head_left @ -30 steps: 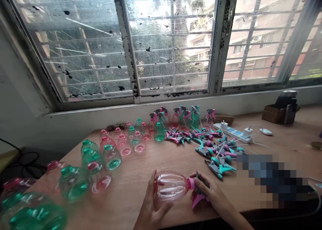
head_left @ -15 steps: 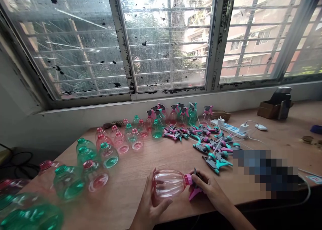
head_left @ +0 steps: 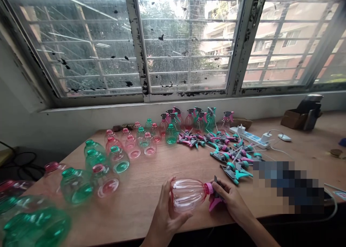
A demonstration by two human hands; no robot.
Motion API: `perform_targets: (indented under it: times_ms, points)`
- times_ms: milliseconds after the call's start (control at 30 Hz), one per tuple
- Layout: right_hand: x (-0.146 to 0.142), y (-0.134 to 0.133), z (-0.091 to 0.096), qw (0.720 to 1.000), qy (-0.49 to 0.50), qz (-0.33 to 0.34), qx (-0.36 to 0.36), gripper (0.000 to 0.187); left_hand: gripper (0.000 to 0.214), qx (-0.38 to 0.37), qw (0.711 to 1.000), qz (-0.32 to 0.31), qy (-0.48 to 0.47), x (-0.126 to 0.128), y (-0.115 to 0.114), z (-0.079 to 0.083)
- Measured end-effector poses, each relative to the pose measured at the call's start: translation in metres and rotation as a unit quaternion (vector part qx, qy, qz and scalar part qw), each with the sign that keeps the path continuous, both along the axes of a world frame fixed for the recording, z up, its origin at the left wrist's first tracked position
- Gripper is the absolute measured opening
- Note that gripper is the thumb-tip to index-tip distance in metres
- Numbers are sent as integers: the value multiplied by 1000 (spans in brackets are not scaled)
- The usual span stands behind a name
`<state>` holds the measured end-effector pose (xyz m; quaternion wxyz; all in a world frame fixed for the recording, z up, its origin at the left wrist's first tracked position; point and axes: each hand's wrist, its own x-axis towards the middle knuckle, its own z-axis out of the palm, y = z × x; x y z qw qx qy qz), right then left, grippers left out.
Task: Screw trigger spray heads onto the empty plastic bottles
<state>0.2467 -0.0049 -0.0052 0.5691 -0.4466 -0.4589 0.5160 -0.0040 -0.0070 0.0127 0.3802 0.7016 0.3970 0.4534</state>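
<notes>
A clear pink spray bottle (head_left: 187, 194) lies sideways in the air above the near edge of the table. My left hand (head_left: 167, 212) is wrapped round its base end, thumb below and fingers behind. At the neck, my right hand (head_left: 229, 196) grips a grey and pink trigger spray head (head_left: 216, 200), whose pink collar (head_left: 208, 188) sits on the bottle's mouth. Whether the collar is fully threaded I cannot tell. The pink trigger points down toward the table. Part of the spray head is hidden behind my right fingers.
Open green bottles (head_left: 77, 185) and pink bottles (head_left: 105, 182) stand along the left. A pile of loose spray heads (head_left: 235, 157) lies to the right. Bottles with heads fitted (head_left: 190, 119) line the wall. A power strip (head_left: 252, 137) and a cardboard box (head_left: 293, 119) are farther right.
The view has shifted slightly, so the table's things sit a little higher and farther right. Both hands keep their hold on the bottle and spray head, with little other visible change.
</notes>
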Motion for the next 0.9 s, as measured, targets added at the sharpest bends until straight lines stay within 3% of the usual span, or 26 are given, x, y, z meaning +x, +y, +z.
perform_targets:
  times_ms: [100, 200, 333, 433, 500, 567, 667, 767, 900]
  points:
    - [9, -3, -2, 1000, -1, -6, -2, 44, 89, 12, 999, 6, 38, 0, 0, -4]
    - [25, -6, 9, 998, -52, 23, -17, 46, 90, 45, 993, 20, 109, 4, 1, -11]
    - [41, -9, 46, 984, -156, 86, 5, 46, 89, 68, 980, 30, 186, 9, 1, -15]
    - [43, -2, 80, 954, -255, 153, 37, 51, 87, 59, 982, 47, 173, 8, 2, -16]
    - [45, 13, 102, 929, -327, 148, 93, 44, 84, 54, 986, 57, 149, 7, 2, -17]
    - [50, 39, 123, 898, -393, 102, 172, 36, 81, 49, 988, 52, 139, 7, 2, -20]
    - [59, 98, 152, 854, -454, -11, 253, 43, 78, 30, 987, 20, 155, 9, 2, -27]
    - [59, 167, 169, 802, -525, -178, 223, 45, 76, 12, 985, -8, 172, 11, 2, -33]
    - [44, 245, 161, 784, -519, -284, 187, 43, 84, 1, 969, 14, 245, 14, 5, -38]
